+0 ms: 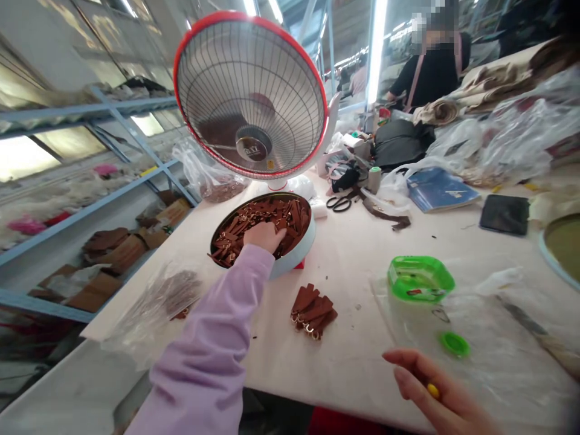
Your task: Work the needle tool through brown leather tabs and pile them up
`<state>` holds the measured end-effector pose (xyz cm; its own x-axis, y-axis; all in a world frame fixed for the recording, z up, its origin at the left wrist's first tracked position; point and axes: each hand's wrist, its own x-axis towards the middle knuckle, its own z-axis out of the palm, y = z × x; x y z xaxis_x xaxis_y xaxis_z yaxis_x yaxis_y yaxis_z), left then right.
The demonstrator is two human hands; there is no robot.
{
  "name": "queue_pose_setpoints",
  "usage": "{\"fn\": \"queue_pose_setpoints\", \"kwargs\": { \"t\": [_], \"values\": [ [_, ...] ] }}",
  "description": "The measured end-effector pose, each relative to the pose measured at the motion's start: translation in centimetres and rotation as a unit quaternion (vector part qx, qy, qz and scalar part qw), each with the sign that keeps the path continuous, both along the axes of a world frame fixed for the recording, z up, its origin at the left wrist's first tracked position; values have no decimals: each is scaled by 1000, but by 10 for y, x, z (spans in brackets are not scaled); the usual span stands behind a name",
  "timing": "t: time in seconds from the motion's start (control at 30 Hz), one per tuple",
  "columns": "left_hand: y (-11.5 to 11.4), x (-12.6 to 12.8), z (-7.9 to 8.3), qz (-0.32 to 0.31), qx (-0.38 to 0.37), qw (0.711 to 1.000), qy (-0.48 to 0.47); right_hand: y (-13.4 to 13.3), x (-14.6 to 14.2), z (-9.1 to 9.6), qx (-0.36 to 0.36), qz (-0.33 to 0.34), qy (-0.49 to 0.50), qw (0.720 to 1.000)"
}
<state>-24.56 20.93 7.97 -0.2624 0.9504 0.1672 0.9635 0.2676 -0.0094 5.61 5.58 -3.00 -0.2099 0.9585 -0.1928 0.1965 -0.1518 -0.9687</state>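
My left hand point(263, 236), in a lilac sleeve, reaches into a round tin point(296, 255) filled with brown leather tabs point(235, 226) that carry small gold-coloured metal fittings. Its fingers are curled down among the tabs, and the fingertips are hidden. On the white table, in front of the tin, lies a small fanned pile of the same tabs point(312, 309). Over the table's near right side, my right hand point(437, 389) has its thumb and index finger a little apart. A small yellow object point(434, 391) shows within its curled fingers; most of it is hidden.
A large red-rimmed fan-shaped heater point(254, 96) stands behind the tin. To the right are a green plastic box point(420, 279), a green lid point(454, 344), black scissors point(339, 203), a blue book point(441, 188) and a dark phone-like slab point(504, 214). A clear bag point(154, 302) lies left. Another person point(428, 72) stands beyond.
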Motion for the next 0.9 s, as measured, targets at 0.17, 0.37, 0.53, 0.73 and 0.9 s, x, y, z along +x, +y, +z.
{"fn": "queue_pose_setpoints", "kwargs": {
  "t": [0.17,0.37,0.53,0.73,0.9],
  "values": [
    [16,0,1,12,-5,999,-31,-5,0,8,21,-27,-10,999],
    [-74,56,23,-159,123,964,-171,-14,2,27,121,-24,-35,992],
    [-173,143,-10,-303,85,927,-206,-35,-6,47,254,-9,-107,961],
    [-229,176,-38,-345,114,893,-264,-63,4,39,279,22,-103,954],
    [-239,167,-43,-281,69,861,-419,-73,14,34,187,-23,29,982]
  ]
}}
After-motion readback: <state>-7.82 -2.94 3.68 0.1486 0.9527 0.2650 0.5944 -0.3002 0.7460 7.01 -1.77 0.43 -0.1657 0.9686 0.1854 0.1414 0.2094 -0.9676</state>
